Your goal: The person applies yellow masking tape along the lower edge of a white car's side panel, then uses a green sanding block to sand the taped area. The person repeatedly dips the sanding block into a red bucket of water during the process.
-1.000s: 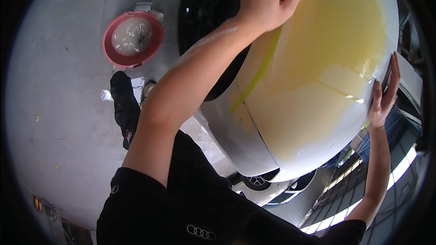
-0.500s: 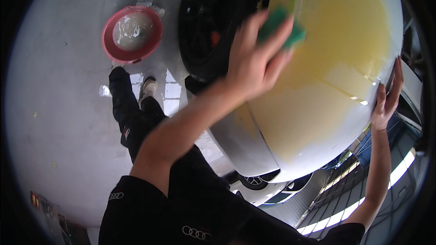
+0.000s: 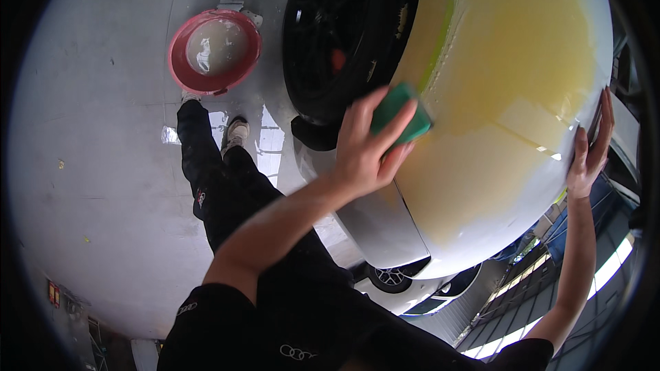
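Note:
My left hand grips a green block, which looks like a sanding block or sponge. It lies against a car's curved fender, beside the wheel arch. Yellowish filler or primer covers much of this white panel, with wet highlights along a crease. Along the arch edge runs a strip of green tape. My right hand rests with fingers stretched and thumb apart on the panel's far right edge, holding nothing.
The black wheel stands left of the fender. On the grey floor sits a red basin of cloudy liquid, just beyond my feet. Another white car is parked lower right. Light reflects off wet patches of floor.
My left hand has drawn the green block down along the fender, toward me and slightly left. The right hand stays on the panel edge. The view has shifted a little.

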Demonstrator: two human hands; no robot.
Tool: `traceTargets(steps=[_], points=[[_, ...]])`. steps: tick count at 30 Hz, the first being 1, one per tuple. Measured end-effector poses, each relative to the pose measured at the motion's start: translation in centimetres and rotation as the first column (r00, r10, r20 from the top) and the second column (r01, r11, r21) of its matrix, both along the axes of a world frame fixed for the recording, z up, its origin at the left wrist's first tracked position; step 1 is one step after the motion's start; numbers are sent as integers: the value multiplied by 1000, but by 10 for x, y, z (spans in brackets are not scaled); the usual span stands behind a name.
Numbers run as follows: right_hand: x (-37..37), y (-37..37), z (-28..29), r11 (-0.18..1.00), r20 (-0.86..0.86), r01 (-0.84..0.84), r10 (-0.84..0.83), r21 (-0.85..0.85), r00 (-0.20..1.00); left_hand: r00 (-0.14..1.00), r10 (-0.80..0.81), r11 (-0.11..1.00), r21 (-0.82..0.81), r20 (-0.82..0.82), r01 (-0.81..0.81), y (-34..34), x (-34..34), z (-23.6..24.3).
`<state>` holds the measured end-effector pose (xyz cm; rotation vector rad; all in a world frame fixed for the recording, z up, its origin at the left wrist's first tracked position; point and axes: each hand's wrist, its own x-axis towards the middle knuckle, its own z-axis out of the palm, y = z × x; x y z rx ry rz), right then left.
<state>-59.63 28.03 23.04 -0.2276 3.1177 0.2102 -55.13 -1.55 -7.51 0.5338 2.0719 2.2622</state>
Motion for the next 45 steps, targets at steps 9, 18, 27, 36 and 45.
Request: traceTargets(steps=[9,18,27,36,45], points=[[2,2,1,1000,19,5,-5,-10,1000,999,38,999,22,32,-39,9,-6,15],[2,2,2,1000,31,7,-7,7,999,988,129,989,79,-84,-122,54,-110,28],[0,1,0,1000,8,14,-14,15,1000,995,88,976,201,-46,-78,79,-154,12],[-1,2,0,1000,7,7,-7,-12,1000,990,16,982,186,-143,11,29,-60,15],[-2,-8,0,999,15,51,-51,-14,999,986,56,991,126,-155,-37,48,-93,34]])
